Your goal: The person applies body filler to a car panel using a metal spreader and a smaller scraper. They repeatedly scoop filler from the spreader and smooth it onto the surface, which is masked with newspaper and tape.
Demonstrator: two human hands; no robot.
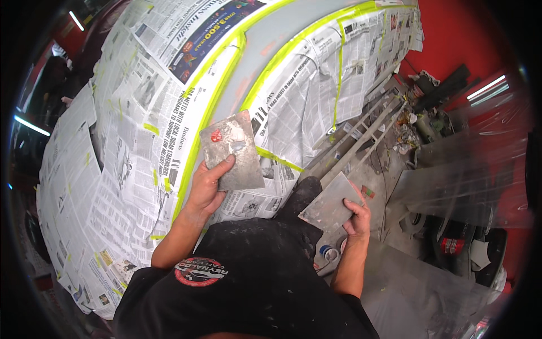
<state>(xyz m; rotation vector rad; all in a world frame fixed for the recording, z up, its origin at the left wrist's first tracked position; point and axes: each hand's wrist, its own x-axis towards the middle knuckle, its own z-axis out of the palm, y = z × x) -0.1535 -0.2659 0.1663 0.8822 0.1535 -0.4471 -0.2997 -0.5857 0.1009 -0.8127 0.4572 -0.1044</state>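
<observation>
My left hand grips a worn grey putty plate, thumb on top. On its upper part sit a smear of pale paste and a small red dab. To the right, my right hand holds a second flat, thin grey plate by its right edge, tilted, with the thumb on its face. The two plates are apart. Beyond the left plate curves a grey body panel of a car, bordered by yellow-green masking tape. My right fingers are mostly hidden.
Newspaper sheets cover the car to the left; more newspaper covers the wheel area. Long rails and scattered debris lie on the floor at right. A small round tin stands beside my right forearm, near clear plastic sheeting.
</observation>
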